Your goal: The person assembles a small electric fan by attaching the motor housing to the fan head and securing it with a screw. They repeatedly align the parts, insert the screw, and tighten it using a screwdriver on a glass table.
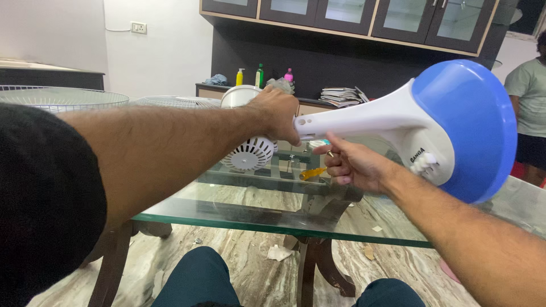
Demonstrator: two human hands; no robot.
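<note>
Fingers of the left hand [278, 113] were curled shut around the narrow end of the fan stand [398, 122], where its white neck met the motor [250, 152] at the centre of the frame. The right hand [350, 165] sat just below that neck, fingers bunched together and pinching a small screw [330, 153] between thumb and forefinger; the orange handle of a screwdriver [313, 173] showed beside its knuckles, though I could not tell whether the hand held it or it lay on the table.

One stand was in view, lying sideways in the air, its blue round base [472, 125] filling the upper right of the frame. One white motor housing with a slotted back hung at the left hand. Two wire grilles [62, 98] lay at the upper left, on the glass table [273, 219]. Three bottles [259, 75] stood on the counter at the top centre, with a stack of papers to their right. One other person [529, 108] stood at the right edge.

The left arm stretched straight out from the lower left, wrist level, back of the hand up. The right forearm came in from the lower right, wrist bent inward, palm turned toward the stand.
</note>
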